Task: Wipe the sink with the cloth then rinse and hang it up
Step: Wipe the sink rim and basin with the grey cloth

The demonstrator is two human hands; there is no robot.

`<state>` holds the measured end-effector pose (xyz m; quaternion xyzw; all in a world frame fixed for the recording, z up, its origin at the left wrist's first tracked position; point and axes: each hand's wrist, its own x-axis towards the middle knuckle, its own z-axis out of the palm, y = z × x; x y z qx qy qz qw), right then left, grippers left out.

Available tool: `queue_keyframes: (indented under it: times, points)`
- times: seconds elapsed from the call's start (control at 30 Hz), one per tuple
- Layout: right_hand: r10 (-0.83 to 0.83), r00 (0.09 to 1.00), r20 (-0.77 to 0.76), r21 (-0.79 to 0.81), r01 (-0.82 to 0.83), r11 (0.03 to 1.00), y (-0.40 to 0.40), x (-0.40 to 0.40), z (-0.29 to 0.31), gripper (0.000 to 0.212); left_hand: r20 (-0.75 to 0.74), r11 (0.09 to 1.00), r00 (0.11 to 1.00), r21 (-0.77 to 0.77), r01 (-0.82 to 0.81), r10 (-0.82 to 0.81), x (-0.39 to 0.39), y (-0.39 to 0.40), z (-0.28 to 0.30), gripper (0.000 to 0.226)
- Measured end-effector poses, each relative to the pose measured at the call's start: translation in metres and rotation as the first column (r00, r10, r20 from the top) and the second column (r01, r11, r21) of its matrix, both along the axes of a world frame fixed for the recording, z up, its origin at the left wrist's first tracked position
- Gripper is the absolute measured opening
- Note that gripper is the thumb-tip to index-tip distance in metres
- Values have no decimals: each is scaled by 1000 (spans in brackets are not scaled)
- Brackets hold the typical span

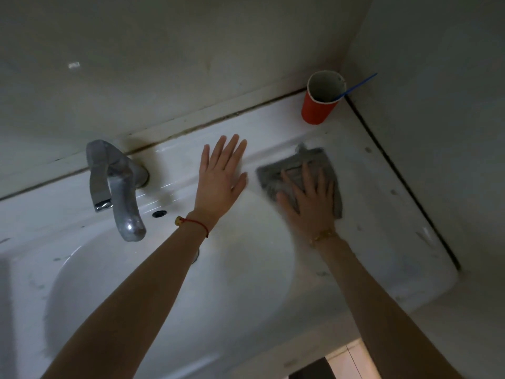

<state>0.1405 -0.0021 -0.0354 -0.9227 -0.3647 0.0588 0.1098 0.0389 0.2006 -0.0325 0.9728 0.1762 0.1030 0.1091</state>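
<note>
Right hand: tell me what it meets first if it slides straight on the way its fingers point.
The right hand, flat on the grey cloth, points toward the back corner. It would probably reach the red cup first, then the wall; depth is uncertain.

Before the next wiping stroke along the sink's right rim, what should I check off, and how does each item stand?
1. Grey cloth flat under right hand: ok.
2. Left hand braced flat on the sink rim: ok.
3. Red cup with blue toothbrush apart from the cloth, in the back corner: ok.
4. Faucet not running: ok, no stream visible.
5. Specks remain on the right rim: not ok.
6. Cloth wetness: cannot tell.
</note>
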Motion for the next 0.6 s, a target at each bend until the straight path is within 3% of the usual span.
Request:
queue_keyframes:
  times: [0.07, 0.13, 0.33, 0.4, 0.6]
  points:
    - [158, 987, 1, -7, -158, 987, -28, -30, 2, 62, 2, 1000, 1000, -1, -3, 3, 0, 0, 0, 62]
    - [211, 975, -64, 11, -211, 977, -56, -35, 2, 62, 11, 1000, 1000, 4, -7, 7, 1, 0, 0, 61]
    - [-107, 994, -32, -37, 106, 994, -17, 36, 5, 72, 24, 1000, 1000, 4, -10, 10, 2, -1, 0, 62]
    - [-117, 993, -31, -56, 115, 992, 8, 37, 4, 74, 20, 1000, 1000, 3, -10, 10, 1, 0, 0, 62]
    - [226, 970, -91, 102, -217, 971, -39, -4, -7, 47, 3, 1000, 1000, -18, -18, 18, 0, -2, 2, 60]
